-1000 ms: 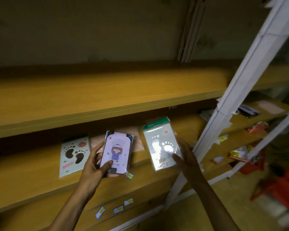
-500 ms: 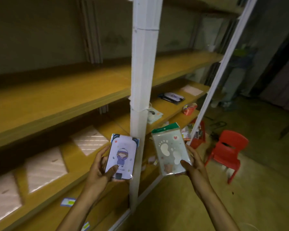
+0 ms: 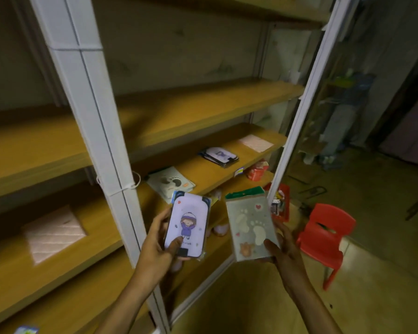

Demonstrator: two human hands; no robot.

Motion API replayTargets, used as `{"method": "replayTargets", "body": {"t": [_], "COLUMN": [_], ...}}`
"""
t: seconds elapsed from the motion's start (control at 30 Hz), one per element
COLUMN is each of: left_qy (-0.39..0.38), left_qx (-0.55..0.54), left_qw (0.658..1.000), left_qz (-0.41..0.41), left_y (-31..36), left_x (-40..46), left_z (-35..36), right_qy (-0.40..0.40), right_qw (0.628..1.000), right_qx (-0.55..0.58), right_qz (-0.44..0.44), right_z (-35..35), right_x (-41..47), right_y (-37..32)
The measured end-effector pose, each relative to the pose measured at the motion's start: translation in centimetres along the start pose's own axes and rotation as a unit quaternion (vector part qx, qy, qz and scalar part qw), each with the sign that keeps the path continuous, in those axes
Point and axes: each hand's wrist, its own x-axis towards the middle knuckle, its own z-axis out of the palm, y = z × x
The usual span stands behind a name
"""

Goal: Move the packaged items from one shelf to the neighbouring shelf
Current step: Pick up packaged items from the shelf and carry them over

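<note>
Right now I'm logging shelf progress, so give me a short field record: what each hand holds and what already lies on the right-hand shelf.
left hand: grips purple cartoon-girl package
right hand: grips footprint package with green header
white upright: divides the two shelf bays
right shelf: footprint package, dark-edged purple package, pink quilted package
left shelf: pink quilted pack
floor: red chair

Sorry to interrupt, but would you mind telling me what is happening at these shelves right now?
A person is carrying two packaged items in front of the yellow shelves. The left hand holds a purple cartoon pack; the right hand holds a footprint pack with a green top. Neither is set down yet. The shelf beyond the white post already holds a similar footprint pack and a dark-edged pack.
</note>
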Motion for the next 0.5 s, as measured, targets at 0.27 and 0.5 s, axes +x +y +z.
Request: {"method": "replayTargets", "body": {"t": [0.27,0.5], "left_qy": [0.050,0.131], "left_qx": [-0.010,-0.057], "left_qw": [0.998,0.989], "left_qz": [-0.031,-0.043], "left_y": [-1.6,-3.4], "left_x": [6.6,12.5], "left_z": [3.8,3.0], "right_qy": [-0.022,-0.081], "right_qw": [1.000,0.995], "right_qx": [-0.010,-0.059], "right_qz": [0.004,0.012], "right_z": [-1.4,1.6], "right_x": [8.4,18.9], "right_y": [-0.4,1.6]}}
